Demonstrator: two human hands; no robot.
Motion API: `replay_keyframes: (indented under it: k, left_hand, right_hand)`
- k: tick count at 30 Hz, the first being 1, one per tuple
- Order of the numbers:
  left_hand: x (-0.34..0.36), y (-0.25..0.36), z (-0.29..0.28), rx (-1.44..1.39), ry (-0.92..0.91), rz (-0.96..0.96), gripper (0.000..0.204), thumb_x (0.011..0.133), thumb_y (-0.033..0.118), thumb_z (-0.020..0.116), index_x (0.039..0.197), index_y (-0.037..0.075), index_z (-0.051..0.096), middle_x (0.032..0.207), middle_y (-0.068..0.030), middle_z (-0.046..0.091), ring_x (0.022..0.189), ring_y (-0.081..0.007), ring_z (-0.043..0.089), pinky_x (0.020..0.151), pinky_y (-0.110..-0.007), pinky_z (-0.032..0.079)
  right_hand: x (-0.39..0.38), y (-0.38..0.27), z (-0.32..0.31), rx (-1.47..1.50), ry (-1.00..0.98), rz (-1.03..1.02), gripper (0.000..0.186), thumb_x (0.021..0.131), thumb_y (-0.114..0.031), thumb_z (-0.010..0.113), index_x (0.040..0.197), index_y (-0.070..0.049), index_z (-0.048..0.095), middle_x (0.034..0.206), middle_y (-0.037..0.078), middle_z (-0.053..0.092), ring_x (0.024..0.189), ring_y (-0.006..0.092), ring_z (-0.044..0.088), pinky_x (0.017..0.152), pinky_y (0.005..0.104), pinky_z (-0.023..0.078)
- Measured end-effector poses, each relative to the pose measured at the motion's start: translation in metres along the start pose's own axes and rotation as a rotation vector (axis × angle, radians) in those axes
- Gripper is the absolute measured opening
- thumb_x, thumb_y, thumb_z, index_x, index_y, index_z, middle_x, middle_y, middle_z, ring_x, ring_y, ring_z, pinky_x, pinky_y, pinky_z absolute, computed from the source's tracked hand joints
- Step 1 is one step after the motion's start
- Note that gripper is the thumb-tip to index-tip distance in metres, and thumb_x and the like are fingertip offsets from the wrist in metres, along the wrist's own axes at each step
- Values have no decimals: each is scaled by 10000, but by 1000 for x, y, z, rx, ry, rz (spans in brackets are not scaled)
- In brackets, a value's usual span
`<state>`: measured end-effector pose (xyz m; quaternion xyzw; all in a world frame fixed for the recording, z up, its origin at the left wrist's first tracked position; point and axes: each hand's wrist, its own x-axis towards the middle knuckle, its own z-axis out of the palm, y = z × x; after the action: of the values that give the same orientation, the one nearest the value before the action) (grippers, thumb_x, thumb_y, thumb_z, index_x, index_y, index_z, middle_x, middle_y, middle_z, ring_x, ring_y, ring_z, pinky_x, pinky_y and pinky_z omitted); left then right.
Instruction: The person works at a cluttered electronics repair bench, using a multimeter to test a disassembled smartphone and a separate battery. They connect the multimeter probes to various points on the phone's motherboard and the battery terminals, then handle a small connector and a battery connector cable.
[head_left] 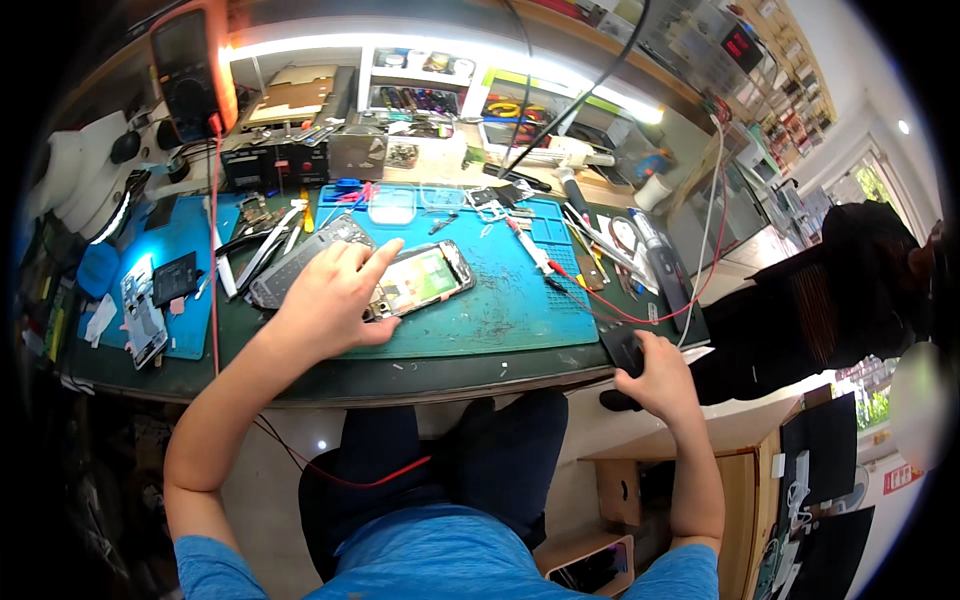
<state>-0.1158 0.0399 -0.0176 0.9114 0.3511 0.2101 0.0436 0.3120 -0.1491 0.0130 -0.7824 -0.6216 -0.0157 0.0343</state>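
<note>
An opened phone [425, 278] with its inside exposed lies on the blue work mat [490, 320]. My left hand [335, 295] is over the phone's left end, its thumb and forefinger spread apart around that end; whether the fingertips touch it I cannot tell. A dark grey flat panel [295, 265] lies behind this hand, partly covered by it. At the bench's front right edge, my right hand [660, 380] has its thumb and fingers closed around a black flat slab [622, 345], partly hidden by the fingers.
Red and black probe leads [600, 300] cross the mat's right side. An orange multimeter [185, 75] stands at the back left. On the left mat are a phone frame [143, 310] and a black battery-like block [175, 280]. A person in dark clothes [820, 300] stands at right.
</note>
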Motion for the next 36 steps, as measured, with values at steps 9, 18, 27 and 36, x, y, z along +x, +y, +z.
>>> replay_keyframes:
  k: [9, 18, 27, 36]
  left_hand:
    - [-17, 21, 2, 110, 245, -42, 840, 844, 389, 889, 1527, 38, 548, 1293, -154, 681, 1186, -322, 638, 1036, -422, 504]
    - [-198, 98, 65, -227, 12, -143, 581, 905, 335, 849, 1383, 65, 661, 1238, -157, 709, 1108, -336, 696, 946, -451, 576]
    - [-274, 135, 128, -180, -403, -422, 349, 1053, 276, 634, 1278, 9, 627, 764, -162, 726, 699, -378, 754, 635, -487, 609]
    - [-166, 159, 94, -1290, -658, -752, 547, 1123, 238, 526, 1513, -109, 362, 903, -64, 745, 632, -125, 615, 608, -284, 506]
  right_hand:
    - [3, -62, -46, 446, -124, -451, 697, 764, -145, 829, 1426, -23, 648, 1319, 164, 622, 1209, 310, 615, 1004, 403, 549]
    - [40, -104, 14, 587, 86, -785, 515, 849, -129, 858, 1333, -32, 709, 1381, 161, 678, 1299, 366, 629, 1102, 456, 512]
    - [-95, -147, 135, 713, -421, -645, 630, 927, -308, 829, 1492, -121, 621, 1146, 121, 677, 1076, 318, 698, 880, 427, 612]
    - [-129, -173, 177, 519, 195, -501, 529, 790, -151, 852, 1314, -141, 780, 953, 45, 607, 814, 210, 645, 674, 342, 578]
